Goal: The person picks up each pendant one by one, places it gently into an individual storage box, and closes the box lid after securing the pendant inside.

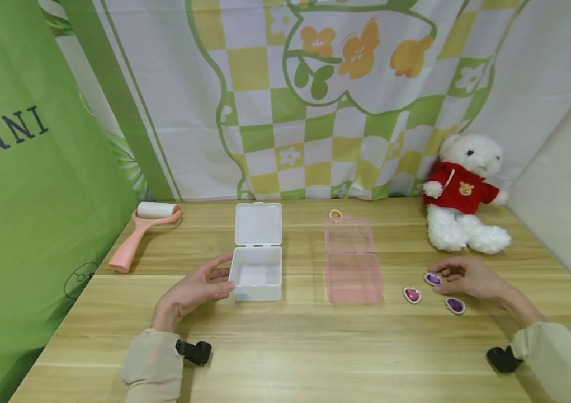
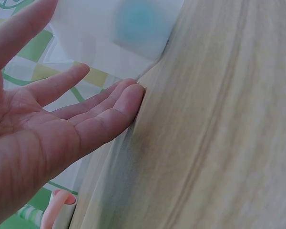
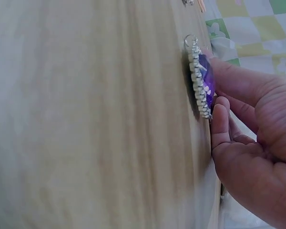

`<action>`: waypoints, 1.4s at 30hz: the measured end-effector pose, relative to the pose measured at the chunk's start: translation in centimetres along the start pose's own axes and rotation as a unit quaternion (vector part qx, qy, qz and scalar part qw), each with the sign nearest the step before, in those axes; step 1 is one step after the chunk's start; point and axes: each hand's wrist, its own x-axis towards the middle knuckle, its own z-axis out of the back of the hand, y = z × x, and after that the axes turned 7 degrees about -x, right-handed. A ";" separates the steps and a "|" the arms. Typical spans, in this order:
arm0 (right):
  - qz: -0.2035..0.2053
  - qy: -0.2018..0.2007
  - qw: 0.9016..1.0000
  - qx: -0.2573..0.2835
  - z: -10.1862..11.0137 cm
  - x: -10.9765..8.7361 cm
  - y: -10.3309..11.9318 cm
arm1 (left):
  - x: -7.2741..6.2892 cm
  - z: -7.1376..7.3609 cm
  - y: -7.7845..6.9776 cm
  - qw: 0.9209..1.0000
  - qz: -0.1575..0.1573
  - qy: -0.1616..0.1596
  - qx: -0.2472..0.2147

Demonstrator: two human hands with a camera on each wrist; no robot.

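Note:
My left hand (image 1: pixel 198 288) rests at the left side of an open white box (image 1: pixel 258 293), its thumb by the front left corner and its fingers along the side. In the left wrist view those fingers (image 2: pixel 105 112) are loosely extended beside the box. On the right, my right hand (image 1: pixel 473 280) pinches a purple heart gem (image 1: pixel 433 279) with a pale beaded rim between index finger and thumb. Nearby lie a pink heart gem (image 1: pixel 412 295) and a second purple heart gem (image 1: pixel 455 305). A purple gem (image 3: pixel 207 78) partly hides the fingertips in the right wrist view.
An open translucent pink box (image 1: pixel 354 278) stands mid-table, a small beige ring (image 1: pixel 335 214) at its lid. A pink-handled lint roller (image 1: pixel 136 240) lies at the left. A white teddy bear (image 1: pixel 466 190) in a red top sits at the back right, before a patterned curtain (image 1: pixel 295 129).

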 end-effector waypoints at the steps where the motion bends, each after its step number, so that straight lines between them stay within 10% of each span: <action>1: 0.005 0.000 1.000 -0.002 0.0 0.0 0.0 | 0.0 0.0 0.0 1.000 -0.001 0.000 0.001; 20: -0.040 0.001 0.999 0.034 0.5 -0.4 0.3 | 0.5 -0.2 0.2 1.000 0.003 0.000 0.002; 42: -0.018 -0.007 0.996 0.092 -0.8 1.3 6.6 | 0.1 0.0 0.2 1.000 -0.002 0.001 0.001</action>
